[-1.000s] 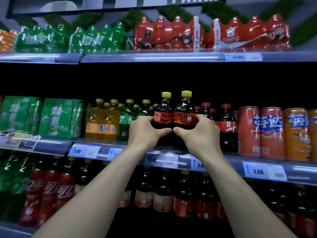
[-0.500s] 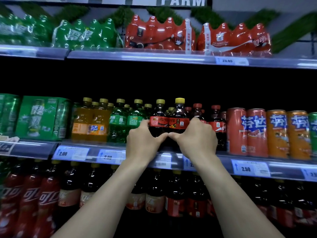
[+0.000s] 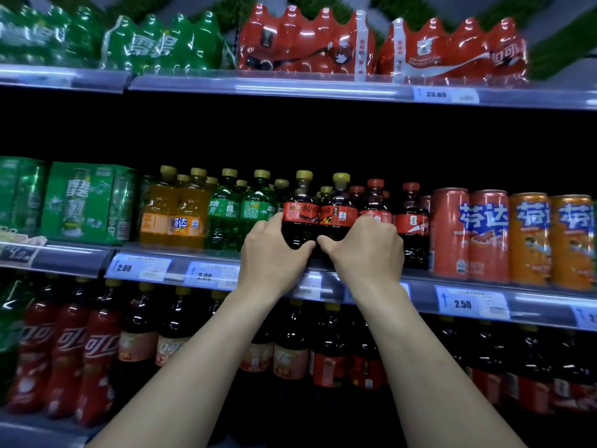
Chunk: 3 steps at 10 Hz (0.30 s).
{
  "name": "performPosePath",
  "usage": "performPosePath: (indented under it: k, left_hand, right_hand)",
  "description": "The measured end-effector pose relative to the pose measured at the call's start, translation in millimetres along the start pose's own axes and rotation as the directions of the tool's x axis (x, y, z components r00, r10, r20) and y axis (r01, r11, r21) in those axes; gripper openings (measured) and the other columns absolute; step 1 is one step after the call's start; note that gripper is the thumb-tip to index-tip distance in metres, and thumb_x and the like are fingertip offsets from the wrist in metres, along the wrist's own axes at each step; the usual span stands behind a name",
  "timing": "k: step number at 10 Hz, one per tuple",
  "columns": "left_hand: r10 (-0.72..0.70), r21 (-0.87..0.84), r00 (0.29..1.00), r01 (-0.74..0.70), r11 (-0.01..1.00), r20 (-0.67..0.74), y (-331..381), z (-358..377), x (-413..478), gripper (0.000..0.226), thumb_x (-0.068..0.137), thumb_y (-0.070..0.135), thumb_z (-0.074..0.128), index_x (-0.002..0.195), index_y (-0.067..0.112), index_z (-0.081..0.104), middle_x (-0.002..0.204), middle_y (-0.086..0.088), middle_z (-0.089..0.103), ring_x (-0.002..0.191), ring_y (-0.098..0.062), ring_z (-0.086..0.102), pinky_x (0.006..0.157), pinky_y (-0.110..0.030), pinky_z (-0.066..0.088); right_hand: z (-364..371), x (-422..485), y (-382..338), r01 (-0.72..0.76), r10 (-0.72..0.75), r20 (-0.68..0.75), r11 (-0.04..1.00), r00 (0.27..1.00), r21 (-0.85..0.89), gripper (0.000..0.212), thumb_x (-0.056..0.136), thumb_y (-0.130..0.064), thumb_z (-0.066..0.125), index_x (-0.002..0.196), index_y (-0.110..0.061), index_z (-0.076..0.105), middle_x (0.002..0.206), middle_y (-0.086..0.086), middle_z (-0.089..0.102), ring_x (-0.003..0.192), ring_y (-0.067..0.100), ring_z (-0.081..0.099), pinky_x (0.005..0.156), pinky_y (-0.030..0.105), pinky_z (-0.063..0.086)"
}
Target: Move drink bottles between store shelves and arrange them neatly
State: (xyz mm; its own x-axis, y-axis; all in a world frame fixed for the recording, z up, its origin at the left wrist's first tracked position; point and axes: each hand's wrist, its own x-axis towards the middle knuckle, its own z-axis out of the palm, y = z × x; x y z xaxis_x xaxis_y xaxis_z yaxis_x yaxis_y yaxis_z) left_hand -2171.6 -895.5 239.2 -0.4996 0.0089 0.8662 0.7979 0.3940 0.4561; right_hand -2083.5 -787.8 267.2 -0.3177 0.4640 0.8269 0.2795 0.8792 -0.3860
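Lowered since a second ago, the two yellow-capped cola bottles (image 3: 302,215) seem set down on the middle shelf (image 3: 533,297) at frame centre, left hand (image 3: 274,257) and right hand (image 3: 365,253) each curling fingers round one; next, probably, let go and square them.

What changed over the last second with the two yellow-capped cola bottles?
The left cola bottle and right cola bottle came down from a raised position into the row on the middle shelf. Their caps now sit about level with the green bottles. Nothing was let go: the left hand still grips the left one, the right hand the right. Everything else stayed put.
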Motion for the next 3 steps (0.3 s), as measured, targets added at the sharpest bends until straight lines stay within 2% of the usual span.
performPosePath:
  k: [1,2,3]
  left_hand:
    - [0.013,0.005,1.0,-0.013,1.0,-0.014,-4,1,-4,0.064,0.084,0.05,0.075,0.136,0.019,0.056,0.121,-0.004,0.061,0.117,-0.022,0.055,0.09,-0.022,0.032]
    - [0.028,0.034,1.0,-0.028,0.999,0.008,-4,0,-6,0.073,0.085,0.052,0.073,0.143,0.016,0.049,0.129,-0.005,0.06,0.123,-0.024,0.053,0.092,-0.024,0.034]
    - [0.012,0.052,1.0,-0.012,0.999,0.008,1,0,-4,0.079,0.082,0.054,0.074,0.145,0.014,0.046,0.132,-0.007,0.059,0.126,-0.025,0.053,0.092,-0.023,0.032]
  right_hand:
    - [10,-7,13,0.059,-0.057,-0.047,0.997,0.997,0.044,0.063,0.085,-0.062,0.072,0.106,-0.003,0.065,0.099,0.012,0.069,0.096,0.033,0.068,0.068,0.032,0.04]
    - [18,-12,23,0.093,-0.081,-0.081,0.983,0.993,0.157,0.064,0.087,-0.058,0.072,0.119,-0.003,0.065,0.109,0.011,0.068,0.102,0.029,0.065,0.075,0.028,0.036]
    - [23,-13,32,0.159,-0.12,-0.146,0.941,0.982,0.298,0.058,0.085,-0.048,0.079,0.119,-0.001,0.068,0.106,0.011,0.069,0.096,0.026,0.065,0.077,0.025,0.04]
